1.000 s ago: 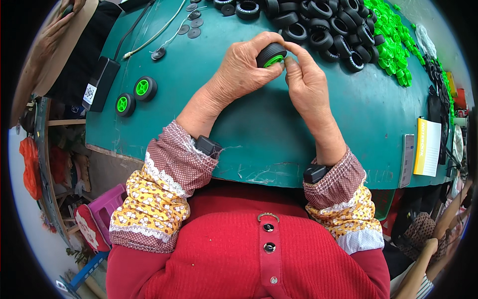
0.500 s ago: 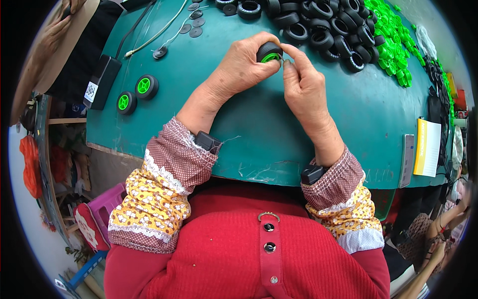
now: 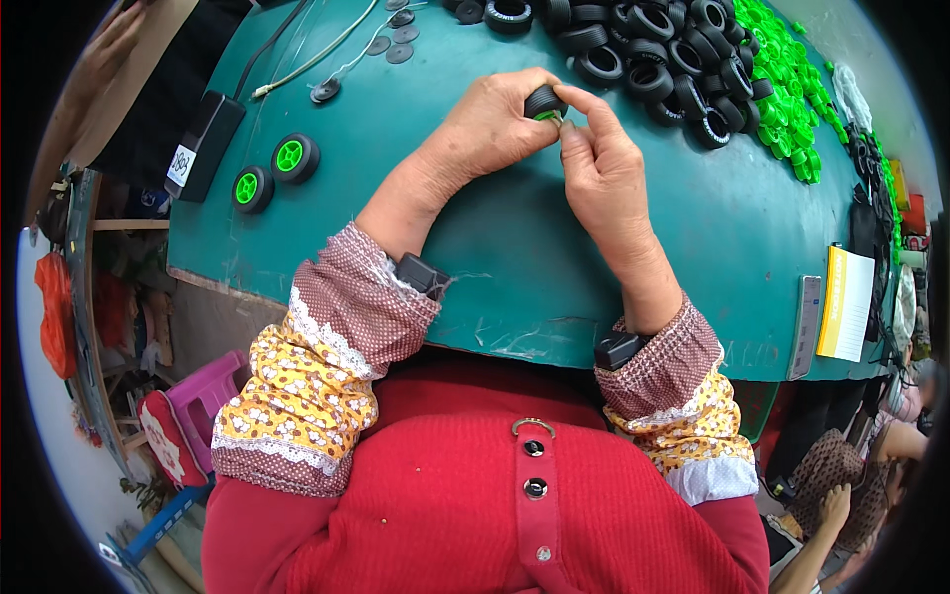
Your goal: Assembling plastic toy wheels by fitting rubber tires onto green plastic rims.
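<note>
Over the green table, my left hand [image 3: 492, 124] is closed around a small toy wheel [image 3: 542, 103] with a black tyre and a bright green hub. Thumb and forefinger of my right hand [image 3: 606, 153] pinch together at the wheel's right edge, beside the green part. Something thin and pale shows at those fingertips, too small to name. Two wheels with green hubs, one wheel [image 3: 295, 158] and another wheel [image 3: 252, 189], lie to the left of my hands. Beyond my hands is a heap of black tyres [image 3: 648, 51], with a pile of green hubs [image 3: 787, 109] to its right.
A black box [image 3: 206, 147] with a cable stands on the left. Flat dark discs [image 3: 400, 53] and a pale cord lie at the back left. A yellow-and-white notebook [image 3: 846, 305] and a flat grey device [image 3: 806, 327] sit at the right edge. Other people's hands [image 3: 836, 507] show at both sides.
The wheel has tilted in my left hand, so less of its green hub shows. My right fingertips stay at its edge. The view has shifted slightly.
</note>
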A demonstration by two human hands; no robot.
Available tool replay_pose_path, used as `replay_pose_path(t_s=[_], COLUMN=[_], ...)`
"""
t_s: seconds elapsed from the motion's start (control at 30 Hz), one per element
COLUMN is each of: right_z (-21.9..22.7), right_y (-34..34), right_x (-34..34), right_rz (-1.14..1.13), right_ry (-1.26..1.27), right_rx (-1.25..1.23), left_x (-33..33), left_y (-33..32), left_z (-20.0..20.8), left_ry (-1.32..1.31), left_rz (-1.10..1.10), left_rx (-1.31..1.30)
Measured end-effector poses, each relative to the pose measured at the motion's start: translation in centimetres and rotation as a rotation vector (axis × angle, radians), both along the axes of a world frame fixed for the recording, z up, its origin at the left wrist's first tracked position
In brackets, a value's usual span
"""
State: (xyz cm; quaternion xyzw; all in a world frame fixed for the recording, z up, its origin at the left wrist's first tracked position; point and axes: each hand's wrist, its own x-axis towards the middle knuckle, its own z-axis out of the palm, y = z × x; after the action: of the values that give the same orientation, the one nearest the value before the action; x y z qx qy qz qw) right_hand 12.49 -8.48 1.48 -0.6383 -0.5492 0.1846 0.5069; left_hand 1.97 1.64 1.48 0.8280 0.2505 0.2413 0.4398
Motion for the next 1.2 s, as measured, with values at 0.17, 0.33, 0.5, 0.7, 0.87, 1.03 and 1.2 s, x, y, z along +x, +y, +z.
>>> replay_pose_path(t_s=[0.17,0.33,0.5,0.7,0.87,1.03,1.2], right_z=[0.2,-0.1,-0.6,0.0,0.7,-0.4,-0.3], right_y=[0.3,0.0,0.0,0.1,0.4,0.2,0.0], right_x=[0.6,0.3,0.3,0.1,0.4,0.8,0.5], right_rz=[0.009,-0.037,-0.027,-0.013,0.005,-0.036,-0.042], right_ry=[0.278,0.146,-0.175,-0.053,0.286,0.249,-0.041], right_rx=[-0.051,0.007,0.111,0.029,-0.042,-0.019,0.052], left_x=[0.3,0.4,0.1,0.1,0.5,0.9,0.6], left_y=[-0.8,-0.7,-0.2,-0.2,-0.8,-0.7,-0.2], left_z=[-0.1,-0.1,-0.2,-0.5,-0.4,-0.7,-0.5], left_ry=[-0.257,-0.245,-0.112,-0.073,-0.248,-0.219,-0.172], left_rz=[0.126,0.079,0.018,0.019,0.143,0.085,0.052], left_rx=[0.112,0.113,0.081,0.138,0.174,0.132,0.114])
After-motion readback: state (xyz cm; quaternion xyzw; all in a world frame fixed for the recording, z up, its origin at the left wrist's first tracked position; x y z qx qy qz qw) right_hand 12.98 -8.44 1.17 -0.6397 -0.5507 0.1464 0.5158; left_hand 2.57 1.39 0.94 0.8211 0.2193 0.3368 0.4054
